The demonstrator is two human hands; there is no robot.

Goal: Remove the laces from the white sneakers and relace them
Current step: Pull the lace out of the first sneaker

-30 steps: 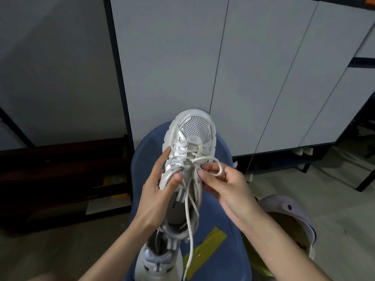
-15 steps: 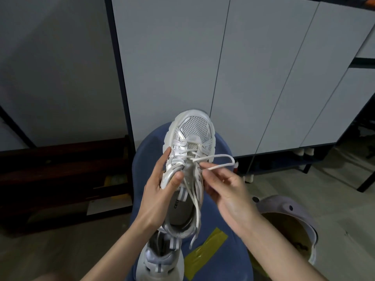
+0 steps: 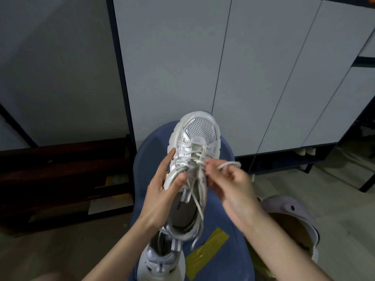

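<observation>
Since a second ago my right hand point(image 3: 229, 183) has drawn the lace point(image 3: 195, 201) out to the right: the small loop by the eyelets has become a longer one standing off past my knuckles, and the loose tail hanging by the heel is shorter. My left hand point(image 3: 162, 191) has not shifted; it grips the sneaker point(image 3: 195, 151) from its left side, thumb pressed on the silver eyelet band, fingers curled behind the sole, toe pointing away from me and the shoe held in the air above the blue chair point(image 3: 219, 236).

My right hand pinches the lace between thumb and fingertips just beside the middle eyelets. That part is motion-blurred, so I think it is coming out of an eyelet on the right row, but I cannot be sure which.

I judge this to be the unlacing step, roughly halfway down this shoe: the crossings near the toe are still threaded, the upper rows hang loose over the tongue. The second sneaker point(image 3: 160, 258) stands on the chair below, touching the heel of the one I hold.

Next I should draw the tail fully clear of this eyelet, then pinch the following crossing toward the toe, keeping the left grip firm so the shoe does not twist
</observation>
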